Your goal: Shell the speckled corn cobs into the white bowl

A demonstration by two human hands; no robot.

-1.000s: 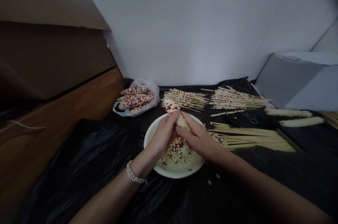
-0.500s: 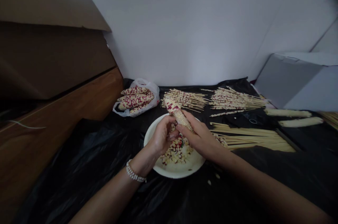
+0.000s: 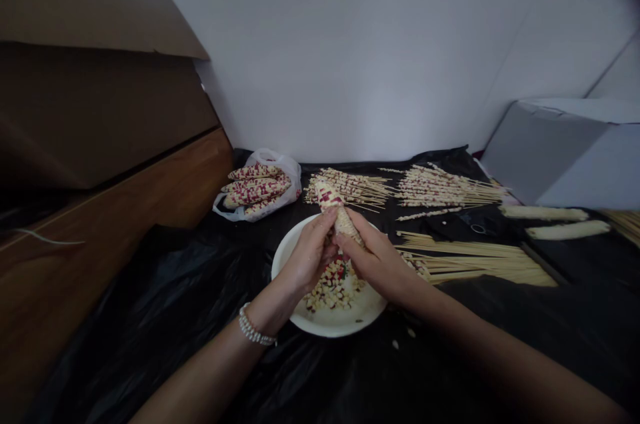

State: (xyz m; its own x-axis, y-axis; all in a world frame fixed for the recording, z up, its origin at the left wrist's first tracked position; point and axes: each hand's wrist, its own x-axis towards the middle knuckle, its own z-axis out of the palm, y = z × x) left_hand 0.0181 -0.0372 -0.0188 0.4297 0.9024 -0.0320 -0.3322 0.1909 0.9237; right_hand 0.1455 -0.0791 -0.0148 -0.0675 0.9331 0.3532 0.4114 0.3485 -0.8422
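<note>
You have the speckled corn cob (image 3: 331, 196) just above the middle of the frame's lower half, over the round white bowl (image 3: 325, 326); it leans with its tip toward the upper left, cream and dark red kernels showing at that end and a pale, ribbed stretch lower down. Your right hand (image 3: 376, 252) is closed around the cob's lower part, thumb and fingers on opposite sides; your left hand (image 3: 314, 249) is curled nearly closed, its thumb pressed against the cob's left side, its other fingers partly hidden beneath; a beaded bracelet (image 3: 255, 327) circles your left wrist. Below your hands, loose kernels (image 3: 330, 296) lie heaped in the bowl; 2 more kernels (image 3: 396, 345) lie on the black plastic sheet (image 3: 200, 317), just beyond the bowl's lower right rim.

At centre left, a white plastic bag (image 3: 294, 174) holds several speckled cobs (image 3: 257, 189); right of it lie 2 bunches of kernel-threaded skewers (image 3: 430, 187), the left bunch just beyond your cob's tip; bare wooden skewers (image 3: 485, 264) fan out right of the bowl; 2 pale cobs (image 3: 569, 231) lie at the right, in front of a white box (image 3: 565, 164).
</note>
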